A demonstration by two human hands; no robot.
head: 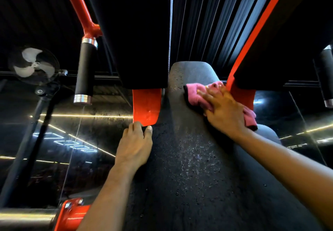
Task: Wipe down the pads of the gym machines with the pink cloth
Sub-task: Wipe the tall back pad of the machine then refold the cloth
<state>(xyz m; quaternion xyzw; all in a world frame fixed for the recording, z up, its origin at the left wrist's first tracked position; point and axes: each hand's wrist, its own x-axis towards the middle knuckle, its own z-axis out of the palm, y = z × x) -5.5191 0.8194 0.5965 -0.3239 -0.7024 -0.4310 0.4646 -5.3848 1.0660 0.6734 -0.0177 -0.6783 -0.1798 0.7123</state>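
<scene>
A long dark grey machine pad runs up the middle of the view, speckled with droplets. My right hand presses the pink cloth flat against the pad's upper right side, next to a red frame plate. The cloth bunches under my palm and sticks out at both ends. My left hand grips the pad's left edge, fingertips touching the lower tip of another red plate.
A black grip handle on a red arm hangs at the left. A fan on a black stand is further left. A red bracket sits at the bottom left. Another black handle shows at the right edge.
</scene>
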